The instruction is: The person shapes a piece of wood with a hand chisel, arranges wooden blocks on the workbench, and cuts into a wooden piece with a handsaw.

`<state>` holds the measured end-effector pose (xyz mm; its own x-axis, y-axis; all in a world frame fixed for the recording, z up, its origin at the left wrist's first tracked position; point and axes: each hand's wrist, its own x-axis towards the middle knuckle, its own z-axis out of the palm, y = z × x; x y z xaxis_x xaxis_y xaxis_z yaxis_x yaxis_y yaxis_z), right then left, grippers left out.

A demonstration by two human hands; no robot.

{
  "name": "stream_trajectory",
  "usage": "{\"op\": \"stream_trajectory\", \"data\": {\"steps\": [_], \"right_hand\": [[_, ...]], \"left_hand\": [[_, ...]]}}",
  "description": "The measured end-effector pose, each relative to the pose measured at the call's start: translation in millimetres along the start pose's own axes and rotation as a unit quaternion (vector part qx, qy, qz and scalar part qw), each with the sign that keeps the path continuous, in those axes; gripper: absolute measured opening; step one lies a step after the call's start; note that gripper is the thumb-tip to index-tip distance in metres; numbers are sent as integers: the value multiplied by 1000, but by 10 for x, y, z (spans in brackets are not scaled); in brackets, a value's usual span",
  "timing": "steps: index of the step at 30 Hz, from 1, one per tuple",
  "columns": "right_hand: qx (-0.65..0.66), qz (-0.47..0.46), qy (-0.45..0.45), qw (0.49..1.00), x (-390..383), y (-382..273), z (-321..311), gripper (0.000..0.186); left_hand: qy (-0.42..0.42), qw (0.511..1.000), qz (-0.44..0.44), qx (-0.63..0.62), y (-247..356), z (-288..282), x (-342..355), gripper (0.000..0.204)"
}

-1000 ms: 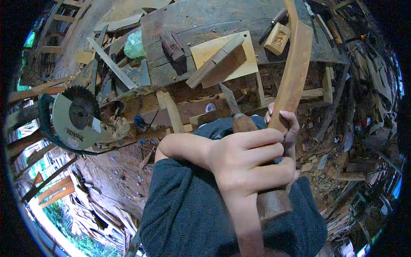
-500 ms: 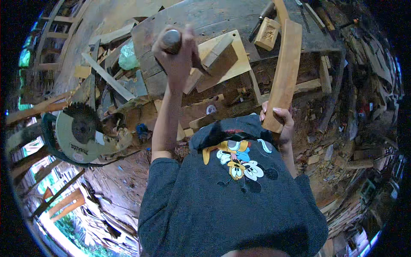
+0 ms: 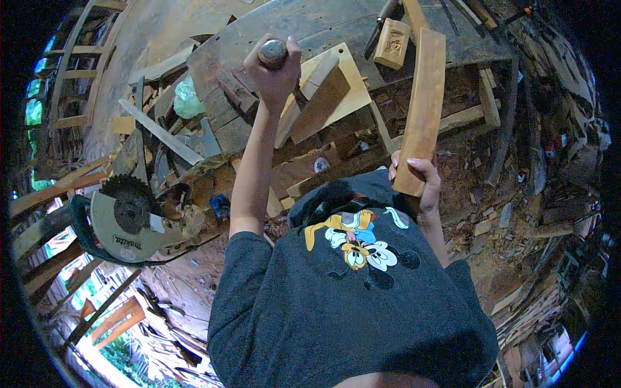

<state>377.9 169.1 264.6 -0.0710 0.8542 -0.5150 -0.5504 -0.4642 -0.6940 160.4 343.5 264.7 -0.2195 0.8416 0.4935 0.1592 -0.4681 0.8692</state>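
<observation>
My left hand (image 3: 276,81) is closed round an upright handle (image 3: 273,53) with a rounded butt. I see it end-on, so the tool's working end is hidden. Below the fist lie a pale board (image 3: 346,90) with a hole in one corner and a narrow wood strip (image 3: 319,73). On the right, my right hand (image 3: 424,180) grips the near end of a long, slightly curved wooden piece (image 3: 424,103), thumb on top and fingers at its left edge. Its far end reaches over the workbench (image 3: 291,26).
A carved wooden block (image 3: 392,43) and a dark-handled tool (image 3: 380,29) lie on the bench. At left stands a circular saw (image 3: 126,220) with its toothed blade showing. A green plastic bag (image 3: 188,98) sits among offcuts, and wood scraps litter the floor.
My left fist has shifted slightly right and is less blurred. The wooden piece in my right hand has moved a little left. The whole view has shifted slightly.
</observation>
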Motion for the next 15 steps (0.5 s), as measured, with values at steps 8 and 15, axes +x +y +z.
{"op": "stream_trajectory", "data": {"steps": [8,15], "right_hand": [[-5,-3,-6,1000,49,14,-3,31],[-21,4,1,1000,29,-5,22,34]], "left_hand": [[-47,999,-2,8,-98,1,-49,21],[-63,998,6,29,-37,19,-29,19]]}}
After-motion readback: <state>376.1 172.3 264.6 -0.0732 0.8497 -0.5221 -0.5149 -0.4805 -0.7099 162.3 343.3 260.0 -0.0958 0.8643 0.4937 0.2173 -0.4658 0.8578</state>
